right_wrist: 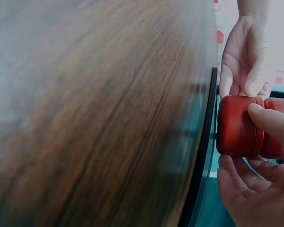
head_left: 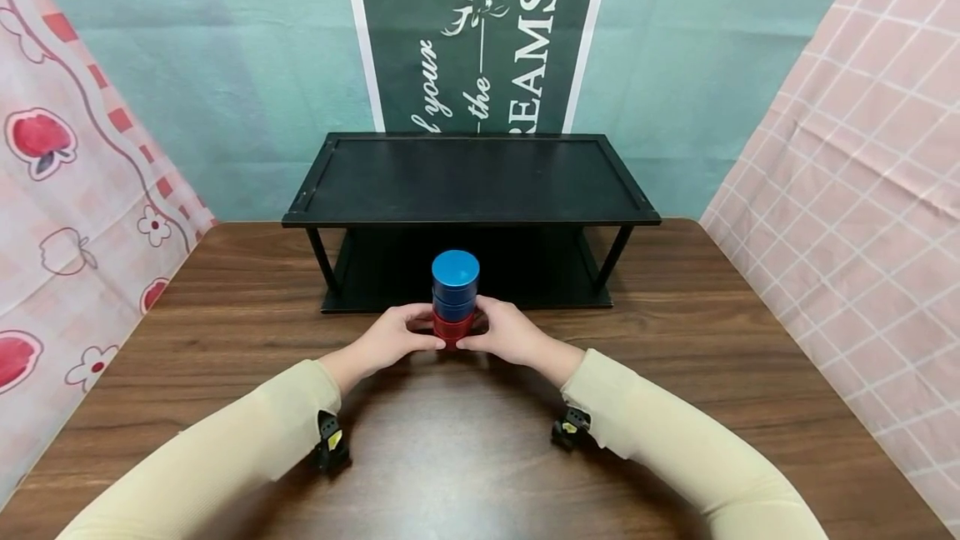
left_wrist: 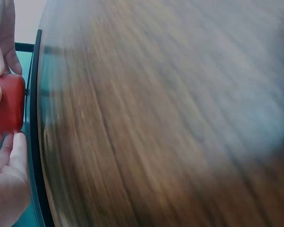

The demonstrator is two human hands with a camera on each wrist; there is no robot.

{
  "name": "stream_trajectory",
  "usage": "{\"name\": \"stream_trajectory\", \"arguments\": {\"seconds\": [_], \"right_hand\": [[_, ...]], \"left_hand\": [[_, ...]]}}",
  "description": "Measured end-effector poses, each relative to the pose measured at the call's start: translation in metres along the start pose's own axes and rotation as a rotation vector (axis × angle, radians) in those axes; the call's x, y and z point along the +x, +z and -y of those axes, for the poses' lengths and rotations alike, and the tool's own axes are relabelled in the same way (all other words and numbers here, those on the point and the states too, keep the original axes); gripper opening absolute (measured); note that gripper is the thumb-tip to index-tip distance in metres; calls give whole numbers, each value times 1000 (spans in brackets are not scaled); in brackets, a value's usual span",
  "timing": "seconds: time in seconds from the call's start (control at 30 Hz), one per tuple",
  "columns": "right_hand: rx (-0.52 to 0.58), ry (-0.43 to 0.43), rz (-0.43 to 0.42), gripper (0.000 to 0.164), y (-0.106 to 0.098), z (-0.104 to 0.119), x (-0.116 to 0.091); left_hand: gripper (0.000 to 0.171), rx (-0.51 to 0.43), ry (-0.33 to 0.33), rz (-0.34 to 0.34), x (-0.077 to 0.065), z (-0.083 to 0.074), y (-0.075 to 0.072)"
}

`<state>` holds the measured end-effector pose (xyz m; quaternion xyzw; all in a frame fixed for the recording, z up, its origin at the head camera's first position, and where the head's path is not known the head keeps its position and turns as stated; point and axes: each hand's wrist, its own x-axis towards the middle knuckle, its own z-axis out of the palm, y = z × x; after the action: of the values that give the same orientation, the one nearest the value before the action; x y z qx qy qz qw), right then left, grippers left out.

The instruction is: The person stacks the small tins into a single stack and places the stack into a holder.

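Observation:
A round blue canister (head_left: 455, 282) stands upright on a red canister (head_left: 453, 328) in front of the black shelf. My left hand (head_left: 393, 336) grips the red canister from the left, thumb in front and fingers farther back. From the right, my right hand (head_left: 512, 332) grips the same canister in a like way. The right wrist view shows the red canister (right_wrist: 239, 126) with a seam round it, and its base appears raised off the table. In the left wrist view only part of the red canister (left_wrist: 9, 104) shows at the edge.
A two-level black shelf (head_left: 472, 177) stands at the back of the wooden table (head_left: 450, 457), just behind the canisters. Teal cloth (head_left: 247, 82) hangs behind it. Patterned cloths border the table on the left (head_left: 90, 273) and right (head_left: 847, 215).

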<state>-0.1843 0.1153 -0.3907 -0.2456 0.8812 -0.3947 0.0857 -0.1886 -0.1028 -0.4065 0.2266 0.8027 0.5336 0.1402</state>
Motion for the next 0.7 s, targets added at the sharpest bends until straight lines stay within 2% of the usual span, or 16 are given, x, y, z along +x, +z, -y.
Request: {"name": "stream_trajectory", "arguments": {"seconds": [0.03,0.7], "right_hand": [[2,-1,-2,49,-1,0,-1],[16,0,-32,51,-19,-8,-21]], "left_hand": [[52,-4,-2,-3,2,4,1],[52,-26,6,10,13,-11,19]]}}
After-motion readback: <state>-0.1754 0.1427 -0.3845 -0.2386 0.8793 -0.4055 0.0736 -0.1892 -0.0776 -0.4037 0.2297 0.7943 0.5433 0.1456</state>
